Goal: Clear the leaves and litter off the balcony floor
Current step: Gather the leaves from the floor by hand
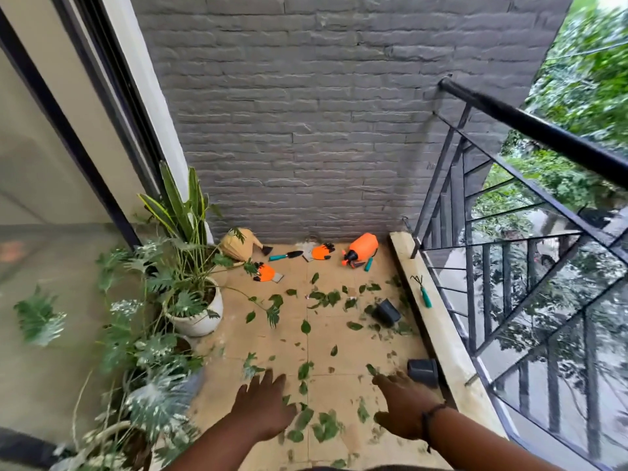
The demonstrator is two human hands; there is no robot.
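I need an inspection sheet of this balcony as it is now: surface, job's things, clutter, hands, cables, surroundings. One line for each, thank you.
Surface: beige tiled floor, dusty.
Job's things: green leaves scattered over the floor, thickest near the hands.
Clutter: two dark plastic pots tipped over; orange sprayer lying down; two orange gloves; teal trowel; hand rake on the ledge.
Hands: left hand and right hand open, fingers spread over the leaves, holding nothing.
Cables: nothing seen.
Surroundings: grey brick wall, black railing, potted plants at left.
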